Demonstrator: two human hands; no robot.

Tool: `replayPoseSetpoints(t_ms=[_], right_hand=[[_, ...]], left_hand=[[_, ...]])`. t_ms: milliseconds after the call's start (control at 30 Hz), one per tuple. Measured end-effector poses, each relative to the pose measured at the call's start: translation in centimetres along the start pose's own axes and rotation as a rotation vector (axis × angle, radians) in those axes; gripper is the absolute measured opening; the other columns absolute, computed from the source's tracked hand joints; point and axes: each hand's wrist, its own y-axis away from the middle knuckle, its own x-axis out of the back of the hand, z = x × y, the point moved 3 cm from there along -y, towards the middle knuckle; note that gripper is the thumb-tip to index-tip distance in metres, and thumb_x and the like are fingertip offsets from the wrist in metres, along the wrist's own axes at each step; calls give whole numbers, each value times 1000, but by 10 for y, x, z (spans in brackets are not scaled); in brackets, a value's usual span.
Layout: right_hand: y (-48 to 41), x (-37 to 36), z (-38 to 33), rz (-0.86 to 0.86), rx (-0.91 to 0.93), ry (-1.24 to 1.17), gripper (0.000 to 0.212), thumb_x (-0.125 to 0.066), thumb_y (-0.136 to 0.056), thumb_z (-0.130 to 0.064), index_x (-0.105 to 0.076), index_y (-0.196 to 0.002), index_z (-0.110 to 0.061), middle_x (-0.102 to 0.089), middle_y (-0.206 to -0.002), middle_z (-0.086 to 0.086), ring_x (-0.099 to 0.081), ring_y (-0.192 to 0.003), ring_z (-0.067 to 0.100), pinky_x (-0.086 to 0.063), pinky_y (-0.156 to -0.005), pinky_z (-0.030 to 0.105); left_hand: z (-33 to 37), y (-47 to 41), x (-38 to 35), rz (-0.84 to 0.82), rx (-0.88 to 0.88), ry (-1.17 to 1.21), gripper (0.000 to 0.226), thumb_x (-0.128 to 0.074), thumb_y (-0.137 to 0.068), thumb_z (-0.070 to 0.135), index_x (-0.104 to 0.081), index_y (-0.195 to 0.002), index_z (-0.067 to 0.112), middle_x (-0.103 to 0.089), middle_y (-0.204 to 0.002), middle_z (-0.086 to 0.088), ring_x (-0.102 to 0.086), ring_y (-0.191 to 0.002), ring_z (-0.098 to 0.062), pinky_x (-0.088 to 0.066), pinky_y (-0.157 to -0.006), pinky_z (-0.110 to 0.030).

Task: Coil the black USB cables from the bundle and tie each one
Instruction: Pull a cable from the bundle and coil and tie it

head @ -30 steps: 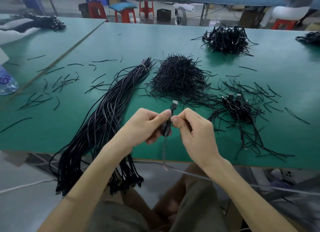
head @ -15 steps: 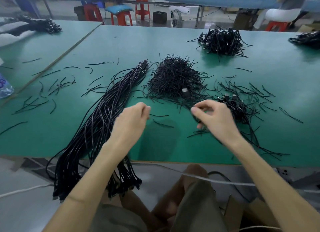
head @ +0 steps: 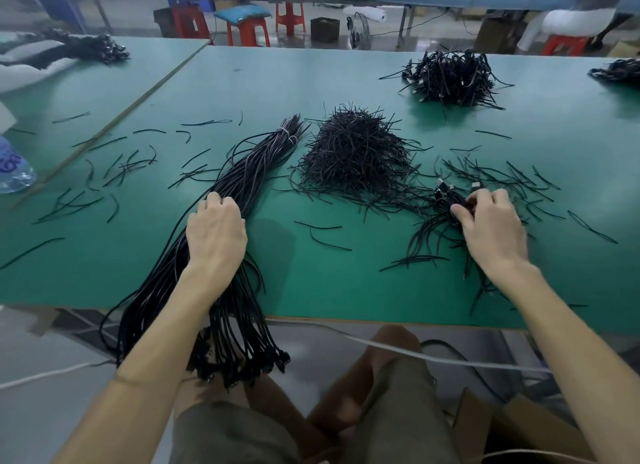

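— Where's the cable bundle (head: pixel 242 193)?
— Draped over the table's (head: pixel 311 76) near edge; left hand (head: pixel 216 231) curled loosely on it; right hand's (head: pixel 491 224) fingers pinch a small coiled cable (head: pixel 446 195) beside the bristly tie heap (head: pixel 353 152).

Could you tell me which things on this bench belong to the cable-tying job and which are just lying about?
Part of the job:
- bundle of black USB cables, under the left hand
- heap of black twist ties
- small pile of tied cables, at the right hand
- far pile of tied cables

Just lying about:
- water bottle
- floor fan
- red stools
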Motion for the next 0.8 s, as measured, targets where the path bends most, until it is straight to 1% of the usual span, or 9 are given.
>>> replayPoseSetpoints(t_ms=[133, 300, 400, 467, 567, 600, 667, 733, 800], right_hand=[[3, 3, -3, 34, 10, 39, 40, -56, -102, -34, -51, -123, -1, -48, -117, 20, -51, -106, 39, -50, -84, 51], [9, 8, -21, 110, 121, 201, 38, -57, -100, -30, -54, -126, -2, -48, -123, 21, -42, -114, 38, -36, -96, 52], [20, 8, -47, 142, 222, 162, 37, -61, -98, -25, -55, -130, -6, -48, -131, 18, -38, -123, 37, -30, -99, 51], [28, 8, -70, 124, 296, 63, 39, -63, -97, -23, -55, -133, -10, -48, -135, 14, -38, -128, 33, -29, -102, 47], [50, 5, -109, 15, 477, -130, 53, -67, -93, -18, -50, -143, -17, -49, -141, 4, -38, -132, 23, -30, -104, 40], [60, 2, -123, -37, 565, -170, 60, -68, -90, -13, -47, -147, -18, -47, -145, 1, -37, -135, 21, -30, -105, 39], [78, -8, -145, -187, 695, -247, 74, -62, -80, 3, -43, -149, -16, -46, -149, -1, -33, -139, 18, -26, -108, 39], [85, -20, -153, -314, 704, -282, 67, -50, -78, 12, -48, -139, -15, -56, -133, -1, -41, -130, 19, -24, -108, 37], [79, -22, -149, -316, 714, -162, 46, -41, -86, 10, -55, -120, -19, -63, -106, -3, -55, -110, 22, -30, -102, 36]], left_hand=[[-1, 1, -2, 55, 3, 131, 19, -64, -100, 19, -65, -106, 1, -61, -110, -18, -57, -103, -34, -49, -88, -45], [3, 1, 4, 104, -16, 268, 11, -66, -98, 17, -65, -96, 6, -59, -103, -11, -55, -99, -31, -44, -92, -43], [13, 6, 11, 129, -100, 347, 9, -69, -96, 17, -65, -91, 11, -56, -100, -4, -55, -95, -24, -39, -97, -40], [26, 13, 17, 60, -187, 463, 10, -70, -95, 16, -64, -88, 14, -54, -98, 3, -58, -85, -18, -46, -90, -37], [57, 29, 22, -230, -334, 673, 24, -71, -94, 11, -58, -79, 25, -53, -96, 11, -59, -79, -6, -49, -78, -29], [68, 36, 21, -306, -406, 697, 27, -71, -92, 7, -57, -78, 26, -55, -97, 10, -59, -78, -4, -49, -77, -29], [84, 49, 19, -353, -522, 766, 27, -69, -87, -5, -61, -80, 20, -58, -102, 10, -59, -74, 1, -46, -73, -23], [85, 49, 16, -356, -490, 848, 21, -69, -87, -5, -65, -83, 16, -60, -97, 13, -60, -66, 2, -44, -68, -17], [76, 43, 11, -408, -374, 873, 14, -70, -95, 13, -67, -84, 20, -63, -81, 12, -62, -54, -8, -44, -59, -19]])
